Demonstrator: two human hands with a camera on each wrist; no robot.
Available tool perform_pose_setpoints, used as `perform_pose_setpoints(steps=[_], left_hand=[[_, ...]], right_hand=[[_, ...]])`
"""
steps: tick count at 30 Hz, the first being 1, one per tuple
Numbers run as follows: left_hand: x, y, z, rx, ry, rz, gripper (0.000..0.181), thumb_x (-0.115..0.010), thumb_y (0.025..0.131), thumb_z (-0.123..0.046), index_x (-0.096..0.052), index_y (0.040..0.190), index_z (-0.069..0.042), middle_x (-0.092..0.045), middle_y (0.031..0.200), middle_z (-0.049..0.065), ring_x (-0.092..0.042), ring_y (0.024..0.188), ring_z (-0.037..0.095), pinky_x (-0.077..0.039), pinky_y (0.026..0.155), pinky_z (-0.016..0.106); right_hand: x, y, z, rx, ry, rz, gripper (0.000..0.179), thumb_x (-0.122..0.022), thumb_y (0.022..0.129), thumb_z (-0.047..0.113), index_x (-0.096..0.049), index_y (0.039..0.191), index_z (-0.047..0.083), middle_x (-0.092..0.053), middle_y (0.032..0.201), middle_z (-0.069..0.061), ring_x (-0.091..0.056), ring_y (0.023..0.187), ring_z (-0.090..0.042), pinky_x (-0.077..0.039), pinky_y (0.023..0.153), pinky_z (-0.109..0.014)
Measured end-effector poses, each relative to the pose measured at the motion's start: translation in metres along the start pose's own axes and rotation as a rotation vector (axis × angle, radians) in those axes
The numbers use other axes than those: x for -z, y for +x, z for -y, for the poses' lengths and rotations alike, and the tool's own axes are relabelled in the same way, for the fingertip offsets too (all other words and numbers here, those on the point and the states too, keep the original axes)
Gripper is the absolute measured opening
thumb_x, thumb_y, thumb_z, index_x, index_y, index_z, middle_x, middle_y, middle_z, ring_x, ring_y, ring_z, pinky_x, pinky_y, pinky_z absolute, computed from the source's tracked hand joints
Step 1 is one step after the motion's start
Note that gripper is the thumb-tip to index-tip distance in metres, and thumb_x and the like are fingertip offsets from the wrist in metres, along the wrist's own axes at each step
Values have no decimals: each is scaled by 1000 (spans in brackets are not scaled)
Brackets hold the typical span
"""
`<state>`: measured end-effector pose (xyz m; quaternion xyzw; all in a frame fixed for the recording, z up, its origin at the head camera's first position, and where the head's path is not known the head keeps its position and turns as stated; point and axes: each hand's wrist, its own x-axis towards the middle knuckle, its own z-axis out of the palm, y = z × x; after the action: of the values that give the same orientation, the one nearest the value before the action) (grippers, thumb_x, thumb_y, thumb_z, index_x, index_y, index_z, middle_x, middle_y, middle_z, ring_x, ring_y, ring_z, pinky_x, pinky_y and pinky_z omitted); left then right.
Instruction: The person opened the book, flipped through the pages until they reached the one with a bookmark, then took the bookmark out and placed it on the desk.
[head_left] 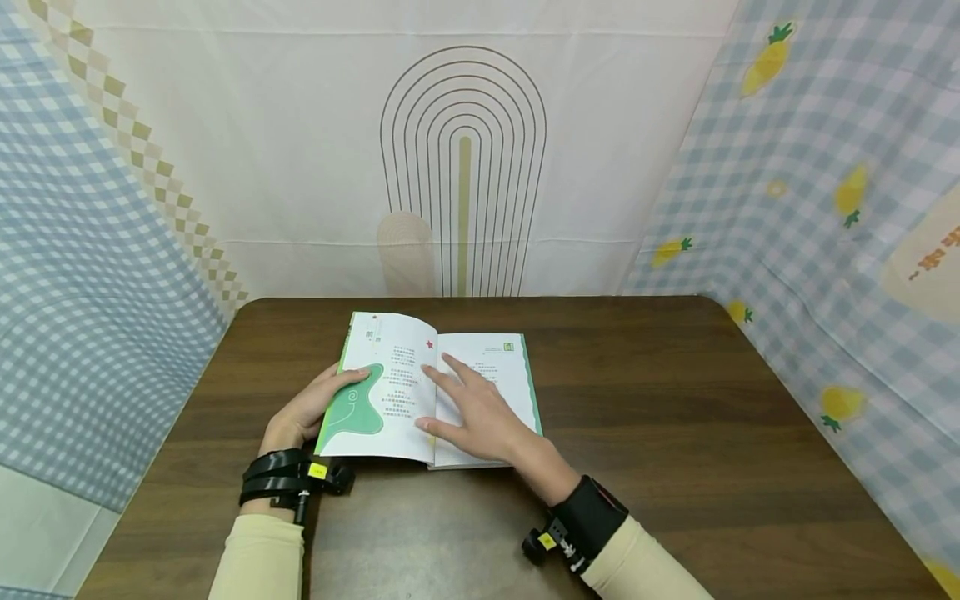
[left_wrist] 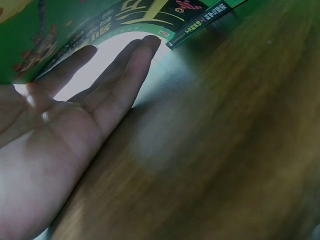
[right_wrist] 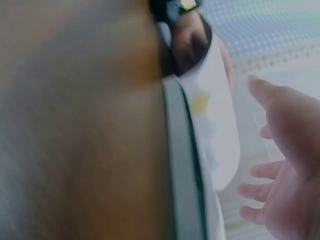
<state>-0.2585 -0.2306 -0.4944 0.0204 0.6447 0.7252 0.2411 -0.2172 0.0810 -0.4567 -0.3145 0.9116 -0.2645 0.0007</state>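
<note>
An open book lies on the table, its left half raised and curved, with a green shape printed on that page. My left hand holds the left edge, thumb on the page and fingers behind the cover. In the left wrist view those fingers extend under the green cover with its large yellow lettering. My right hand is spread over the right page near the middle fold, holding nothing. The right wrist view shows this hand with fingers apart above the pages, and the book's page block edge-on.
The brown wooden table extends on both sides of the book. A white cloth with an arch print hangs behind it. Blue checked cloth with yellow fruit prints hangs at the right, and more checked cloth at the left.
</note>
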Motion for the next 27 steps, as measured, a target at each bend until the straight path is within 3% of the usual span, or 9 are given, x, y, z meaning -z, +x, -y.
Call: perform_pose_setpoints(steps=[11,17,27], left_hand=[[-1,-1,0,5,-18,1,58,-57,111,-32,-28,160,-16,-77,109,7,-79,85,20,-65,70,32],[-1,0,-2,-16,-5,4,60,-57,111,-32,-27,161,-14,-77,107,7,-79,83,19,-65,68,31],[-2,-2,-1,-11,-18,16,62,-57,111,-31,-25,162,-14,-77,108,7,-79,84,19,-65,69,31]], right_hand=[[34,-1,-37,-115,39,-57,82,-67,101,56,-33,168,24,-26,174,-13,-27,158,-38,-27,121,-71],[42,-1,-55,-166,34,-102,83,-68,100,55,-33,168,23,-27,173,-15,-26,157,-43,-23,118,-78],[49,-7,-85,-252,52,-100,86,-72,98,55,-36,166,16,-27,171,-21,-27,156,-47,-24,119,-77]])
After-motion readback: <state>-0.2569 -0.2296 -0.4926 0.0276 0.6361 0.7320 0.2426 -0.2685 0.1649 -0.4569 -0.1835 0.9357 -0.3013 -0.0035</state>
